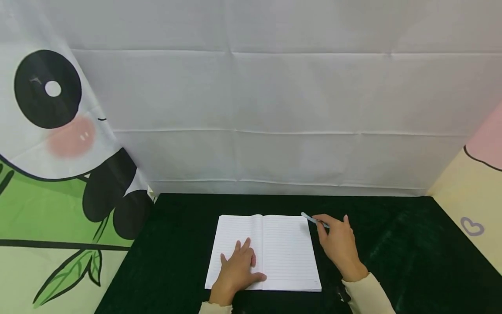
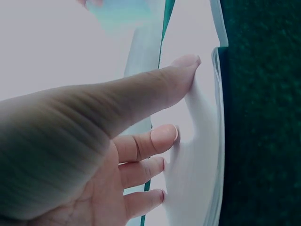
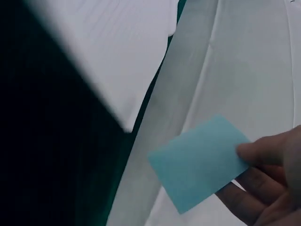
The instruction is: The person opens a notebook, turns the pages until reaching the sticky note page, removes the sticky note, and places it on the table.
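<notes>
An open lined notebook [image 1: 290, 253] lies on the dark green cloth, its pages blank apart from the ruled lines. My left hand [image 1: 237, 270] rests on the left page with fingers spread, the thumb reaching across the centre fold. In the left wrist view its thumb and fingertips [image 2: 163, 135] press on the paper. Just past the upper right corner of the notebook, my right hand [image 1: 339, 244] pinches a light blue sticky note [image 3: 200, 162] at one edge between thumb and fingers. The note is held up, seen nearly edge-on from the head, its far end over that corner.
Dark green cloth [image 1: 392, 253] covers the table around the notebook. A creased white sheet [image 1: 290, 96] hangs along the back edge. Printed cartoon cloths stand at the left [image 1: 51, 209] and right [image 1: 470, 205] sides.
</notes>
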A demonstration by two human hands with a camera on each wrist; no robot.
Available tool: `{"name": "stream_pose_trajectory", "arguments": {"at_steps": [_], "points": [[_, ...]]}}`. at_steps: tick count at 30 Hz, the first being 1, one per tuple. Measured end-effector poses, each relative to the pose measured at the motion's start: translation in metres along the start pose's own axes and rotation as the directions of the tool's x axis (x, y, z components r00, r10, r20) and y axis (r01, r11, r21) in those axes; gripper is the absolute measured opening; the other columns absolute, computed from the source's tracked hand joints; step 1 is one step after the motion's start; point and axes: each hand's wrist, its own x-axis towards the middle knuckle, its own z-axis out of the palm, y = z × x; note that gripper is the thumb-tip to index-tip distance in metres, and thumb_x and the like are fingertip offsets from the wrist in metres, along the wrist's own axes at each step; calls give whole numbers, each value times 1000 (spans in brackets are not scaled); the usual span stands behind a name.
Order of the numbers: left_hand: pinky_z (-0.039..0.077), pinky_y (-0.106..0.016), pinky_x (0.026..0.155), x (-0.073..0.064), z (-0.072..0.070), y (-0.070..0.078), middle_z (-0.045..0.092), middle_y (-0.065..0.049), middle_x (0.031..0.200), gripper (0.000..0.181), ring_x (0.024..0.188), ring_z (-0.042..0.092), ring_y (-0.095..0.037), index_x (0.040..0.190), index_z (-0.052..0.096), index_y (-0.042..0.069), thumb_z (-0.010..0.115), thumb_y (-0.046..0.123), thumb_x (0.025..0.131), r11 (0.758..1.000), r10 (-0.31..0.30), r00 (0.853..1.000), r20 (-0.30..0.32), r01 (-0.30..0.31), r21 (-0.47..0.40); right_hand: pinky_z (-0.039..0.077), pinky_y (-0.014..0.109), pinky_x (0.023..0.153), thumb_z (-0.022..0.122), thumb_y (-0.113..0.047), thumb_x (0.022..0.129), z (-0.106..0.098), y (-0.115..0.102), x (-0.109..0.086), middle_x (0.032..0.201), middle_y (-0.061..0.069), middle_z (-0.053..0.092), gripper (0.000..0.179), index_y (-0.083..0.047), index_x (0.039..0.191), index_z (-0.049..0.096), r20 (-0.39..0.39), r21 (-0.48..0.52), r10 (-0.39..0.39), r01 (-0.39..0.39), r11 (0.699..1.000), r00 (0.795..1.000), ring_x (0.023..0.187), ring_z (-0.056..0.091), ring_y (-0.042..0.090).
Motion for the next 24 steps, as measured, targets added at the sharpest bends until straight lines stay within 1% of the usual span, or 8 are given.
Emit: {"name": "stream_pose_trajectory", "arguments": {"at_steps": [2,5,10,12,15,18,21,24], "points": [[15,-87,105,1,0,0,42,-20,159,44,150,30,-50,78,50,15,89,33,72,1000,-1,1000,1,1,2,21,74,116,68,-5,91,-10,12,-1,92,20,77,24,-1,114,72,16,-57,3,-2,998,1000,58,60,22],[15,-87,105,2,-2,0,42,-20,159,44,150,30,-50,79,50,15,89,32,72,1000,-6,1000,0,6,3,18,78,113,71,-6,89,-19,29,-3,69,9,71,20,1,107,71,104,-134,18,-4,991,994,61,61,19],[14,-88,104,3,-5,-3,41,-21,159,44,150,29,-50,80,50,14,89,31,72,1000,-13,1000,0,13,4,13,82,111,72,-9,88,-15,44,-9,60,-3,59,9,-7,89,64,312,-206,69,-3,979,948,64,61,15],[15,-88,104,3,-5,-5,41,-21,159,44,150,28,-51,80,50,14,89,31,72,1000,-12,1000,3,12,3,12,83,110,75,-15,87,-9,45,-13,70,1,68,15,-7,95,64,366,-238,81,9,971,927,73,67,21],[14,-88,104,3,-3,-6,40,-22,159,43,150,28,-51,80,50,14,89,31,73,1000,-12,1000,10,12,0,11,83,110,76,-30,88,-2,46,-18,100,15,76,36,-6,114,67,437,-278,102,26,960,894,97,72,35],[15,-88,103,3,-1,-7,41,-22,159,42,149,29,-52,80,50,14,88,33,74,1000,-5,1000,9,5,-7,7,84,110,74,-49,86,0,45,-22,131,24,66,61,-7,130,65,498,-294,125,31,955,858,126,60,45],[15,-88,104,3,0,-8,41,-24,158,39,149,29,-53,81,50,14,84,35,79,1000,7,1000,4,-7,-18,4,85,109,71,-60,83,1,45,-24,141,26,59,72,-8,133,63,516,-290,138,22,957,845,136,50,48],[13,-86,107,3,1,-8,41,-27,157,36,148,27,-56,85,52,14,80,36,83,999,20,1000,-12,-21,-46,4,86,108,69,-65,82,2,45,-26,142,26,58,77,-8,133,63,509,-277,140,7,961,849,138,47,49]]}}
